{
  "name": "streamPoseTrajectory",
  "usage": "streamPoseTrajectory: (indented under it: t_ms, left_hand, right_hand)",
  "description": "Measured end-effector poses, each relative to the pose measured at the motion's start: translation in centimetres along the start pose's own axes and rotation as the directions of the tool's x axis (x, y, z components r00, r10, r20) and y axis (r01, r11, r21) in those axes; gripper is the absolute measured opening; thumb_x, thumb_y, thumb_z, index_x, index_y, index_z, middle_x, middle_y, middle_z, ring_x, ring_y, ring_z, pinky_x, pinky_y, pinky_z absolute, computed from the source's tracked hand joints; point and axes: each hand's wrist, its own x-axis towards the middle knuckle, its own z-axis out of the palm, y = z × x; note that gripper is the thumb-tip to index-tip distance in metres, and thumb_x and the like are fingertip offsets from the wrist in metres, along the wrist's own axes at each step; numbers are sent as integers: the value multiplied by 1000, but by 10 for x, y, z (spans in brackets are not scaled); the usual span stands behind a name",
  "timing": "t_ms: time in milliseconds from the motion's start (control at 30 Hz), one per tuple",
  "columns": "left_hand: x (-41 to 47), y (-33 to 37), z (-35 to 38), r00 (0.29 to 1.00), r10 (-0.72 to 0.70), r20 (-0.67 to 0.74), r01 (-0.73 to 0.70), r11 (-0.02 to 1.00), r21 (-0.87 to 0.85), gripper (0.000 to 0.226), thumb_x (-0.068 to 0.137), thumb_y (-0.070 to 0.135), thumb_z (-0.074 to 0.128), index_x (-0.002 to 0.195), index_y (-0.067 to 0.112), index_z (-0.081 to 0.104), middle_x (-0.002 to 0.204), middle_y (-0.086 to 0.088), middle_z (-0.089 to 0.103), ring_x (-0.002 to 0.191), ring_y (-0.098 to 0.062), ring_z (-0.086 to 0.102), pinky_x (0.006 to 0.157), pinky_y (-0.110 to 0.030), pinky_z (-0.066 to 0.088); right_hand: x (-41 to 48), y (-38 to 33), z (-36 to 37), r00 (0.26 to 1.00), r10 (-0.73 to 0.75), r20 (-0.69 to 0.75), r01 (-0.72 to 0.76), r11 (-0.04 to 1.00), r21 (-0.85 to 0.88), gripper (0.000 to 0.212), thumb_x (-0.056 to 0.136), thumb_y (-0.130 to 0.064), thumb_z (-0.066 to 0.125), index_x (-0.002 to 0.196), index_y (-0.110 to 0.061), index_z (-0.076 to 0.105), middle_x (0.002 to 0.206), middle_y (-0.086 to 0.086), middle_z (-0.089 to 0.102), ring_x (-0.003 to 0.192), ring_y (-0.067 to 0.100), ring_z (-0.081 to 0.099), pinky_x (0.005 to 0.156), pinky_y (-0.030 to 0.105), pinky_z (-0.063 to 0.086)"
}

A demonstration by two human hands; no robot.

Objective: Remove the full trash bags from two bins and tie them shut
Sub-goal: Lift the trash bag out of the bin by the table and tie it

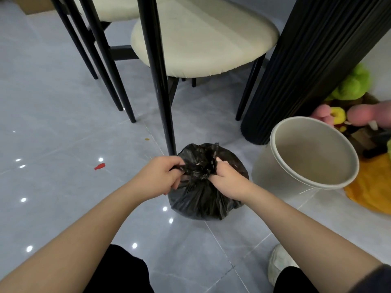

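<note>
Black trash bag (203, 193) sits on the grey tile floor (63, 123), out of the bin, just left of the empty beige bin (275, 176). Left hand (157, 176) grip pinches a twisted strand of the bag's gathered neck; right hand (227, 179) grip curls round the neck's other side. Cream chair (201, 39) stands behind.

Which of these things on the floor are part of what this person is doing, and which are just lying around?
Part of the job: the black trash bag, its gathered top gripped by the left hand and right hand; the empty beige bin beside it.

Just lying about: the cream chair, the red scrap on the floor, the plush toys, the yellow cloth.
</note>
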Motion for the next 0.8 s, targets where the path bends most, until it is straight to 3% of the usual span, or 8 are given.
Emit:
streamPoseTrajectory:
  t_ms: [67,167,300,433,533,600,700,800]
  left_hand:
    - [3,2,-1,997,34,-75,-37,999,-35,32,94,10,46,66,21,54,52,1,58,39,-12,46,46,-21,41]
    - [6,2,1,993,50,-106,-53,998,-22,22,94,12,48,74,12,59,52,2,61,42,-16,50,50,-27,45]
    - [7,-4,-1,989,27,-147,-30,999,-19,16,93,15,54,79,11,61,61,0,68,46,-15,52,49,-22,44]
    - [8,-16,-4,991,-10,-131,10,1000,1,19,93,21,56,75,15,59,55,7,65,44,-10,52,51,-23,43]
    - [9,-23,-2,992,-6,-128,2,1000,-31,18,92,18,57,74,19,59,57,7,64,46,-10,53,53,-24,42]
    - [6,-25,1,989,81,-122,-76,996,40,15,91,12,56,89,26,61,78,12,66,64,-7,59,62,-19,42]
    - [-4,-24,3,970,239,41,-241,934,262,63,87,5,53,139,35,34,124,21,41,103,5,45,79,-4,36]
    - [-10,-23,3,907,358,221,-417,835,359,84,85,7,56,147,42,11,139,27,24,126,11,26,97,2,20]
  right_hand:
    - [0,-2,5,998,38,43,-46,982,185,32,96,-33,48,123,-19,60,125,-5,60,122,15,50,107,33,39]
    - [0,-7,11,993,42,110,-76,941,328,19,98,-16,47,108,-20,64,104,-16,64,96,-7,57,85,3,42]
    - [1,-16,10,954,148,261,-232,914,333,34,99,-23,41,69,-20,57,50,-15,51,52,2,46,56,18,39]
    - [-2,-23,10,858,81,507,-326,849,416,57,103,-38,25,56,-12,46,47,-5,39,47,9,34,56,22,31]
    - [-8,-24,15,809,11,588,-373,782,499,58,102,-45,23,52,-16,27,47,-4,25,47,10,21,51,22,23]
    - [-13,-24,17,790,0,613,-378,788,487,56,103,-40,28,51,-19,25,44,-8,23,43,7,18,50,23,19]
    - [-16,-21,15,758,1,652,-368,826,427,58,103,-31,36,46,-24,29,42,-11,24,41,6,18,49,24,16]
    - [-15,-19,10,722,53,689,-377,866,328,54,101,-29,40,49,-21,27,44,-9,23,43,8,17,51,24,16]
